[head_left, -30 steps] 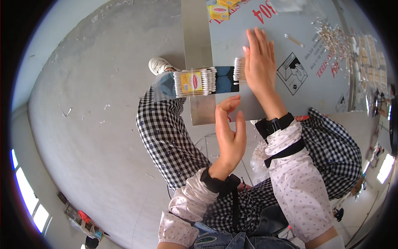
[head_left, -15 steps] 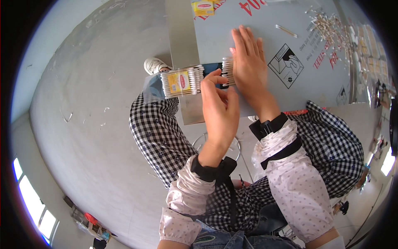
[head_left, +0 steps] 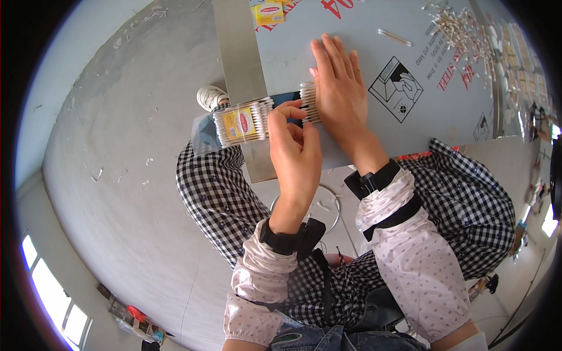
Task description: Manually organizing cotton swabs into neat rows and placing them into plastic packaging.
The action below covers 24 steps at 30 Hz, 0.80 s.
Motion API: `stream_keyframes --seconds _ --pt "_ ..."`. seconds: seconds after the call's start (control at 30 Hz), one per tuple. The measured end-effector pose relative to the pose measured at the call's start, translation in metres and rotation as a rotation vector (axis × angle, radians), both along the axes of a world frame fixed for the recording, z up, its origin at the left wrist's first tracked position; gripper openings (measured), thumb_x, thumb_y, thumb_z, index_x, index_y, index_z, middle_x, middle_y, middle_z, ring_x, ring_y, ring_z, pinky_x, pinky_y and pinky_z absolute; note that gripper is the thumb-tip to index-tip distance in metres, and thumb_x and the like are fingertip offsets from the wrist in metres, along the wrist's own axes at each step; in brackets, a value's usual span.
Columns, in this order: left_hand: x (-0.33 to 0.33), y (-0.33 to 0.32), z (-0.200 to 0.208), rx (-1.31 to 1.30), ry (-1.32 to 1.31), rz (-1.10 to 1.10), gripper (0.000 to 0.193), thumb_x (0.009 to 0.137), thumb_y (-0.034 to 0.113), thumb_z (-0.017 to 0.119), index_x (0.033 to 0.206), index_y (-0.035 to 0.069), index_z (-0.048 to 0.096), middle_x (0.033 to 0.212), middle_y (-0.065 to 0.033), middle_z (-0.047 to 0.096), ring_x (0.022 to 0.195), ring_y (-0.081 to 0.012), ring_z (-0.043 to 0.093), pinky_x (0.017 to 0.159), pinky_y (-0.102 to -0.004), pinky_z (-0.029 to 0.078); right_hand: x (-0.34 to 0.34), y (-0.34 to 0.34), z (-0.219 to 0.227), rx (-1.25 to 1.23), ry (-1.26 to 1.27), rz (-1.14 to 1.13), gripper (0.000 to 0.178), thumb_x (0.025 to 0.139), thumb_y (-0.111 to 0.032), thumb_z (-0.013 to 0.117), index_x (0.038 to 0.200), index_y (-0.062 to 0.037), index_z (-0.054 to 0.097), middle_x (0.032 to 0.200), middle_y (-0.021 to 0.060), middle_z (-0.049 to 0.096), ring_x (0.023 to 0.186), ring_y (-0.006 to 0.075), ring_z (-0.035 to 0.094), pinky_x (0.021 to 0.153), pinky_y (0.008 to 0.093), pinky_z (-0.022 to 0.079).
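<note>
My right hand (head_left: 341, 96) lies flat with its fingers stretched out, partly covering a row of loose cotton swabs (head_left: 308, 104) on the grey sheet-covered table. Beside it, my left hand (head_left: 295, 146) is closed, its fingers curled toward the gap between those swabs and a flat pack of cotton swabs (head_left: 262, 119). What its fingertips hold, if anything, is hidden. The pack has a yellow label (head_left: 239, 123) under clear film. It sits at the table's left edge, with a clear plastic bag (head_left: 205, 134) projecting past that edge. Dark blue material (head_left: 287, 98) shows between the two groups of swabs.
Scattered cotton swabs (head_left: 453, 29) form a pile at the far right, with a few stray swabs (head_left: 395, 38) nearer the middle. Yellow cards (head_left: 269, 13) lie at the far edge. Several finished-looking packs (head_left: 524, 76) stand along the right side. The table's metal border (head_left: 237, 64) runs along its left.
The whole scene has shifted a little to the left in the view. Both hands keep nearly the same pose against the swabs.
</note>
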State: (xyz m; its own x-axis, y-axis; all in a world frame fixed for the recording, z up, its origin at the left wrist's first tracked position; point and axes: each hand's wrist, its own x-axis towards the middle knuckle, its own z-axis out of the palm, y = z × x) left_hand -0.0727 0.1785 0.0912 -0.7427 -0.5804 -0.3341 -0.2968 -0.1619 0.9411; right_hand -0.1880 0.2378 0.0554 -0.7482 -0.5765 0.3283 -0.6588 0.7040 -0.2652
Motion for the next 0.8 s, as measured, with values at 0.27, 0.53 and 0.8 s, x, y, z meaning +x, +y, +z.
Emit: stream_keyframes --seconds 0.27,0.53,0.8 --pt "0.002 0.004 0.001 0.078 0.101 0.104 0.022 0.090 -0.011 0.051 0.107 0.001 0.045 0.125 -0.0135 0.055 0.067 -0.0058 0.048 0.057 -0.0229 0.042 0.000 -0.002 -0.001 0.000 0.005 -0.012 0.041 0.096 -0.013 0.057 0.136 -0.0006 0.052 0.145 0.0167 0.051 0.138 0.0325 0.046 0.115 0.0497 0.036" --pt "0.032 -0.007 0.019 -0.065 0.372 0.318 0.026 0.090 -0.014 0.044 0.112 0.000 0.045 0.121 -0.0159 0.051 0.077 -0.0098 0.054 0.072 -0.0238 0.048 0.001 -0.004 -0.007 -0.029 0.025 0.013 0.044 0.093 -0.005 0.054 0.136 -0.0007 0.051 0.145 0.0158 0.051 0.137 0.0300 0.047 0.116 0.0466 0.037" --pt "0.020 -0.107 -0.002 -0.984 -0.030 0.041 0.025 0.088 -0.004 0.059 0.113 0.000 0.058 0.106 -0.0127 0.062 0.101 -0.0263 0.058 0.089 -0.0358 0.047 0.003 -0.007 -0.003 0.013 0.009 0.053 0.048 0.089 0.001 0.050 0.137 0.0006 0.050 0.146 0.0169 0.050 0.138 0.0309 0.046 0.117 0.0449 0.036"
